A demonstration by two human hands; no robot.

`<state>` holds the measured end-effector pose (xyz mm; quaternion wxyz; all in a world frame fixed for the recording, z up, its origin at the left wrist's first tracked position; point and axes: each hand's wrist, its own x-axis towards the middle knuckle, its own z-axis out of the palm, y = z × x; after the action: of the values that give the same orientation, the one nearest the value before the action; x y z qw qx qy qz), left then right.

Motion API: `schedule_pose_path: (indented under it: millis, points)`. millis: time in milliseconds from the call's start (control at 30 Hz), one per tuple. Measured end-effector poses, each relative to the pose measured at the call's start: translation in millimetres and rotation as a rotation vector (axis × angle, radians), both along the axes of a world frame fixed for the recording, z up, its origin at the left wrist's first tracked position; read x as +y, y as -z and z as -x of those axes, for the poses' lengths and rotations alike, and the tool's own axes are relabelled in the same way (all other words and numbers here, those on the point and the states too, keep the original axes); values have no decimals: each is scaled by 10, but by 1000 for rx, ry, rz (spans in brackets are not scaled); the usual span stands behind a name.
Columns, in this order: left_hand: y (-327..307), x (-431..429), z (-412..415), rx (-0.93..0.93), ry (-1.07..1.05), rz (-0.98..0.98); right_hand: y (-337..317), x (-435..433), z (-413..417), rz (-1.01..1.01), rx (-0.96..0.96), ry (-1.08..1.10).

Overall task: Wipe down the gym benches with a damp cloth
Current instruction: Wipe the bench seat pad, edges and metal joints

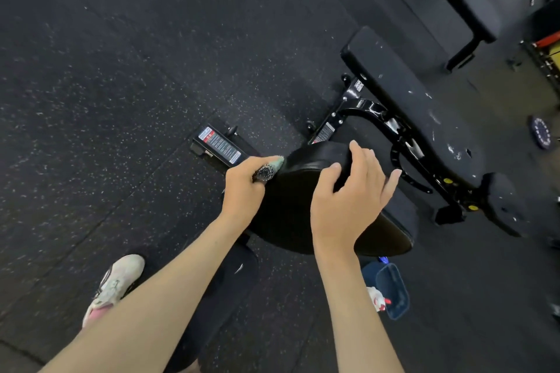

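A black padded seat (300,200) of an adjustable gym bench sits in front of me, its long worn backrest pad (418,100) running away to the upper right. My left hand (245,191) grips a bunched pale green and dark cloth (269,169) against the seat's left edge. Resting on the seat's top, my right hand (348,200) has its fingers spread and bent over the far edge.
The bench's black steel frame (369,118) and labelled foot bar (218,145) lie on the speckled rubber floor. A second bench (430,0) stands behind. A blue tub (391,291) sits under the seat. My shoe (115,285) is at lower left.
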<state>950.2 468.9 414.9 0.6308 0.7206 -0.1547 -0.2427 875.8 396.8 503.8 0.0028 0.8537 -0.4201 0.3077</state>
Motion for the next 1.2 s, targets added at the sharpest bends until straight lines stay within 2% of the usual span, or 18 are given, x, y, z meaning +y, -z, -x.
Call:
schedule_pose_path:
  millis: [300,467,567,633,700,800,867,933,1033,1200]
  points:
    - [272,8,-6,14,36,-113,76,-6,-68,76,-69,63]
    - [279,10,-85,-87,144,-346,48,-15,-22,46,-63,37]
    - [141,28,-75,-120,34,-423,22,-25,23,4,-58,-1]
    - [-46,43,-7,-102,-134,-364,0,-20,36,-26,-59,-18]
    - [-309,46,92,-104,-248,-214,-24,-16,53,-62,-58,-41]
    - [-696,40,280,-279,-317,33,-78,-12,94,-130,-90,-72]
    - [-824,10,427,-433,-313,126,-134,-6,120,-204,-132,-98]
    - [-845,-49,558,-554,-261,176,-178,-8,151,-277,-172,-126]
    - [-796,-130,667,-588,-196,210,-218,-9,181,-321,-224,-174]
    - [-621,-207,639,-750,-235,214,-210,-33,147,-424,-362,-156]
